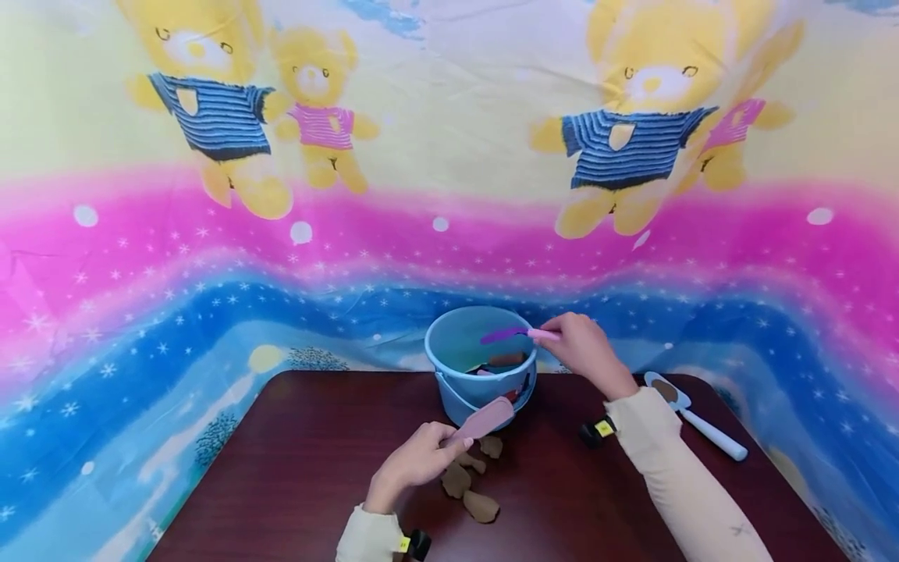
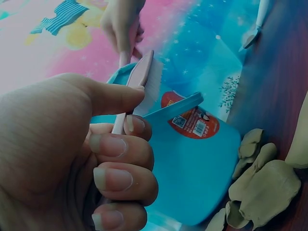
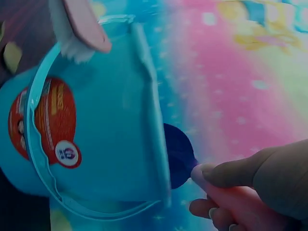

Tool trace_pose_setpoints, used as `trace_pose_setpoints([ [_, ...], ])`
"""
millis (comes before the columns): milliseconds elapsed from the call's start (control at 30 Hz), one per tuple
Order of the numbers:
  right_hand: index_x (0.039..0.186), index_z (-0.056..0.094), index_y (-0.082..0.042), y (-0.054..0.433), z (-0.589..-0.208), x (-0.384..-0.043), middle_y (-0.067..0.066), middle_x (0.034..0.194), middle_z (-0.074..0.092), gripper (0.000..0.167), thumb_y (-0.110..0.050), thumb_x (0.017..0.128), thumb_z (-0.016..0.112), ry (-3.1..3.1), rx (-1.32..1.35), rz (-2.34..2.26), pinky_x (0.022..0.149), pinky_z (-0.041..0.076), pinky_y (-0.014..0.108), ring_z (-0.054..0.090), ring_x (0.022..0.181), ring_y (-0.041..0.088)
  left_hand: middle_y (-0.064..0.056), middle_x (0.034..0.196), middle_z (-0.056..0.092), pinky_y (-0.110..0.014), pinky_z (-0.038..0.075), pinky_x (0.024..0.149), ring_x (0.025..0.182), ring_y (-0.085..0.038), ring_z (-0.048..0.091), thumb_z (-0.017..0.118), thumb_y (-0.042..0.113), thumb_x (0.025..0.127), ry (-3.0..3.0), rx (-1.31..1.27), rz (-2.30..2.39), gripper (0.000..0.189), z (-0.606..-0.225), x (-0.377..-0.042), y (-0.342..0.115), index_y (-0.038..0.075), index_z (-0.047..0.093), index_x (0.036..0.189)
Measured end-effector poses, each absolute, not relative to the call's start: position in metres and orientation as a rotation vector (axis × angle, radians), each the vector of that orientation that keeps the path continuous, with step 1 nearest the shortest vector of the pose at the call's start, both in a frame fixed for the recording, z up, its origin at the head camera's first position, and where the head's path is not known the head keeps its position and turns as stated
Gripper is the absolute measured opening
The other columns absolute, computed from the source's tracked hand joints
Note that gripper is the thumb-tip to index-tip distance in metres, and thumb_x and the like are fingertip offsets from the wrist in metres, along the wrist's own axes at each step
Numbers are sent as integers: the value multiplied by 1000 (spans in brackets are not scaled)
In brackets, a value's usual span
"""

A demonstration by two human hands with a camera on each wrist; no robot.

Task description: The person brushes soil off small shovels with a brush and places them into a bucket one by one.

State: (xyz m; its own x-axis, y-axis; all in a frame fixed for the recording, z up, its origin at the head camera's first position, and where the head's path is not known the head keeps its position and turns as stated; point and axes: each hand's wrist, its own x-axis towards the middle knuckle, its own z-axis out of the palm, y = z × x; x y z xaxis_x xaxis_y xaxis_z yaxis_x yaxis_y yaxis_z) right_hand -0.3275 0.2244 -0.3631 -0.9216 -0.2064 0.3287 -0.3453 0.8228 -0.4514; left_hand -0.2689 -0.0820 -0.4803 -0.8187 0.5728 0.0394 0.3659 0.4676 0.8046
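Observation:
A light blue bucket with a red label stands at the far edge of the table. My left hand grips a pink brush in front of the bucket; its white bristles show in the left wrist view. At the bucket's right rim, my right hand holds the pink handle of a small toy shovel. Its purple blade is over the bucket's mouth. Inside the bucket lie a brown thing and other things, partly hidden by the front wall.
Several flat brown pieces, clay-like in look, lie on the dark table in front of the bucket. A pale blue scoop with brown in its head lies at the right. Behind the table hangs a bear-print cloth.

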Motion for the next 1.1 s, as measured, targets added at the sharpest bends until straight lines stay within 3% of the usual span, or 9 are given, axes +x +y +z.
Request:
trace_pose_setpoints([
  [100, 107, 79, -6, 212, -361, -348, 4, 71, 68, 29, -32, 99, 67, -2792, 451, 727, 61, 46, 35, 53, 54, 16, 6, 55, 40, -23, 30, 46, 47, -7, 33, 57, 39, 104, 2491, 821, 1261, 41, -482, -269, -81, 4, 71, 87],
  [167, 93, 80, -5, 204, -360, -360, 3, 62, 61, 29, -30, 100, 66, -2836, 477, 695, 59, 42, 33, 47, 50, 15, 6, 55, 40, -23, 30, 46, 47, -7, 33, 57, 39, 104, 2488, 817, 1257, 43, -483, -270, -81, 0, 71, 90],
  [333, 74, 75, -8, 186, -364, -386, 0, 52, 45, 34, -25, 101, 65, -2940, 600, 602, 55, 40, 29, 40, 46, 14, 6, 55, 41, -24, 30, 46, 47, -8, 33, 57, 38, 103, 2494, 792, 1250, 41, -483, -270, -81, 2, 72, 91],
  [500, 76, 74, -7, 172, -375, -401, -1, 53, 45, 32, -22, 103, 62, -3012, 710, 514, 55, 40, 28, 42, 48, 13, 5, 56, 42, -24, 30, 46, 47, -8, 34, 58, 38, 103, 2499, 772, 1244, 41, -482, -270, -82, 1, 73, 96],
  [633, 68, 66, -4, 163, -387, -407, -2, 51, 38, 38, -19, 102, 63, -3031, 765, 468, 54, 37, 28, 36, 46, 12, 5, 55, 43, -24, 31, 46, 47, -8, 35, 58, 39, 103, 2506, 761, 1243, 41, -482, -270, -83, 1, 73, 95],
  [833, 62, 51, -12, 157, -402, -407, -3, 52, 34, 42, -18, 102, 63, -3075, 748, 483, 55, 37, 27, 36, 47, 12, 5, 55, 43, -24, 31, 45, 46, -7, 35, 58, 38, 103, 2508, 759, 1241, 42, -484, -271, -82, 1, 72, 93],
  [1100, 67, 62, -5, 148, -405, -407, -1, 52, 36, 36, -20, 99, 68, -3091, 749, 475, 52, 36, 27, 39, 47, 13, 6, 56, 43, -24, 31, 46, 47, -7, 36, 58, 39, 103, 2519, 756, 1243, 43, -486, -273, -85, 0, 71, 91],
])
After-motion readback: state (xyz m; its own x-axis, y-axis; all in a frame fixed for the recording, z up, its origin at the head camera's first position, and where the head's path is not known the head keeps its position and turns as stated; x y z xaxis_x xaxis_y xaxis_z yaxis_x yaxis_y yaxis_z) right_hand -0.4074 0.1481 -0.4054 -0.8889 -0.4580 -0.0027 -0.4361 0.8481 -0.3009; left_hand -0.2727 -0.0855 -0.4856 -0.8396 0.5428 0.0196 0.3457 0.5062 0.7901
